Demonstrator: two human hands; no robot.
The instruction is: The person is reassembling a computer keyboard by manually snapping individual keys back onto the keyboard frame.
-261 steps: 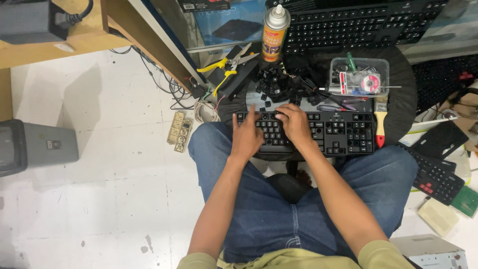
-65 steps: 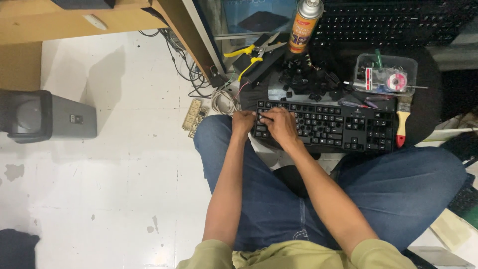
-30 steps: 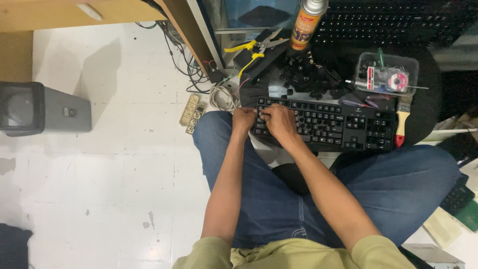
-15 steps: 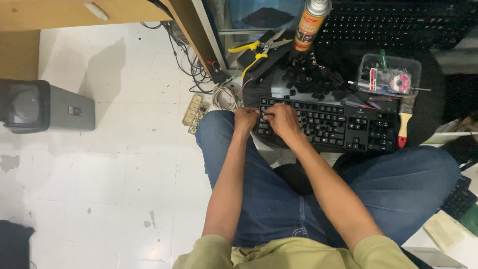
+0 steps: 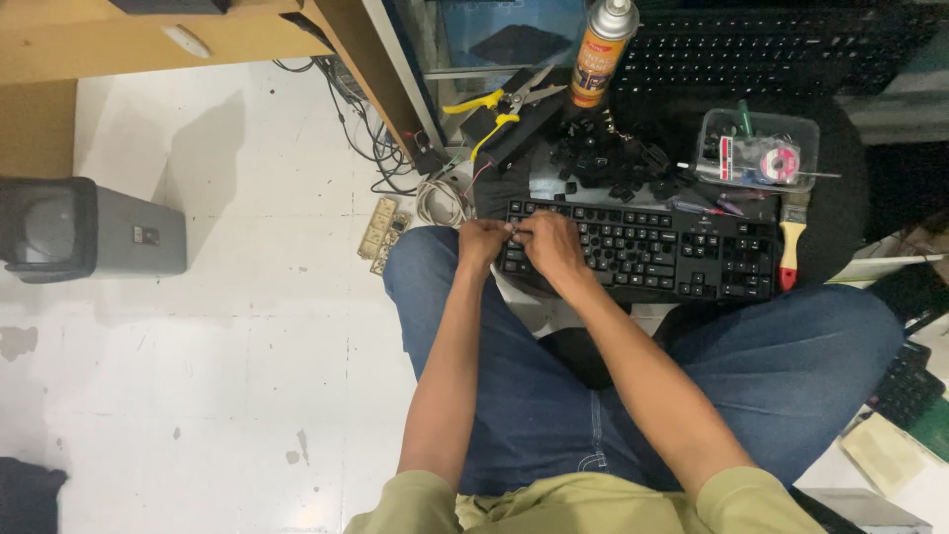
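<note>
A black keyboard [image 5: 652, 252] lies across my lap on blue jeans. My left hand [image 5: 482, 242] is curled over the keyboard's left end and grips its edge. My right hand [image 5: 552, 245] rests on the left key rows, its fingertips pinched on a small keycap [image 5: 514, 230] right beside the left hand's fingers. A pile of loose black keycaps [image 5: 608, 163] lies just beyond the keyboard.
An orange spray can [image 5: 598, 54], yellow-handled pliers [image 5: 494, 104], a clear plastic tub of small tools [image 5: 756, 148] and a paintbrush [image 5: 789, 242] surround the keyboard. More keyboards lie at the top [image 5: 781, 54] and right [image 5: 905, 386]. A power strip [image 5: 381, 232] and grey bin [image 5: 89, 232] stand on the floor.
Both hands have shifted from the middle of the keyboard to its left end and drawn close together. In the last second they have barely moved.
</note>
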